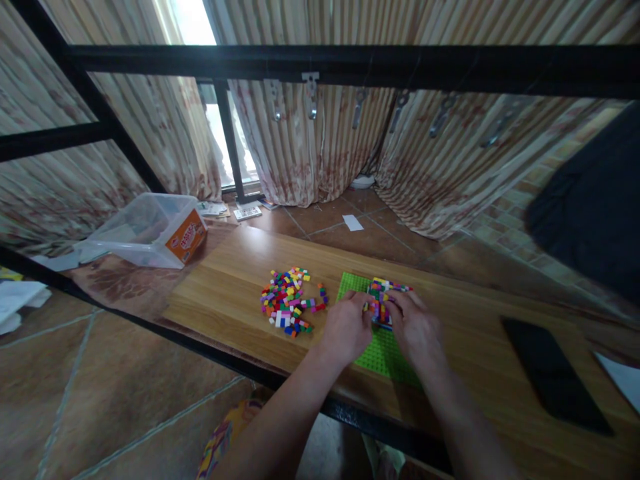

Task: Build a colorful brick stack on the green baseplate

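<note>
A green studded baseplate [383,353] lies on the wooden board, and a block of many-coloured toy bricks [383,293] stands on its far part. My left hand [350,323] is at the left side of that block, its fingers bent and pressed in toward the bricks. From the right, my right hand [415,327] has its thumb and fingers curled against the same block. Whether a single loose brick is between the fingertips is hidden. To the left of the plate a loose pile of small coloured bricks [285,297] is spread on the wood.
A clear plastic bin [145,230] with an orange label stands beyond the left end of the wooden board [230,280]. A black flat slab [555,373] lies at the right. A black metal bar [350,63] crosses above, with hooks hanging. Striped curtains hang behind.
</note>
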Motion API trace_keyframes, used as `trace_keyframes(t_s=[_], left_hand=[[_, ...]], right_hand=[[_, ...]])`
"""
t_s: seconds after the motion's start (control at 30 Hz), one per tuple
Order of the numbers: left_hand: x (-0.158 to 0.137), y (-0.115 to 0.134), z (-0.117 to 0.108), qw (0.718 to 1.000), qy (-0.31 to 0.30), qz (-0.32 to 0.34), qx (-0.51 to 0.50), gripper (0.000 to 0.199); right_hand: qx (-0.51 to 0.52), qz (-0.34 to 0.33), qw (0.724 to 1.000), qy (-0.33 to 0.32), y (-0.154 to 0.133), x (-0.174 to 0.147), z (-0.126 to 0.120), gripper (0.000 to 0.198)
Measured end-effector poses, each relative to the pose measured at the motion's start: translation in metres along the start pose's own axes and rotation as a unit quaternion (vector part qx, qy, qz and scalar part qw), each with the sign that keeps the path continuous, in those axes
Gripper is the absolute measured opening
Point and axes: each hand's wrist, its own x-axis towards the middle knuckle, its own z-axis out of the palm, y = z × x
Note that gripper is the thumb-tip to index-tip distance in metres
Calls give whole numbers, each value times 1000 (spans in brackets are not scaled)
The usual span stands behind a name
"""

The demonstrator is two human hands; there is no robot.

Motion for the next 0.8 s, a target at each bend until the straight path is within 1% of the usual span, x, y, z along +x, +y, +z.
trace_keyframes(t_s=[0.3, 0.47, 0.63, 0.8], left_hand=[[0, 0, 1, 1000, -1, -1, -11, 35], [-1, 1, 1, 1000, -2, -2, -5, 35], [-1, 2, -1, 1000, -8, -7, 2, 35], [0, 2, -2, 1000, -8, -6, 6, 35]], right_hand=[[-25, -66, 997, 3, 6, -7, -3, 36], [-36, -38, 998, 27, 1, -10, 2, 38], [9, -24, 998, 57, -2, -10, 2, 36], [35, -35, 996, 68, -1, -14, 1, 31]])
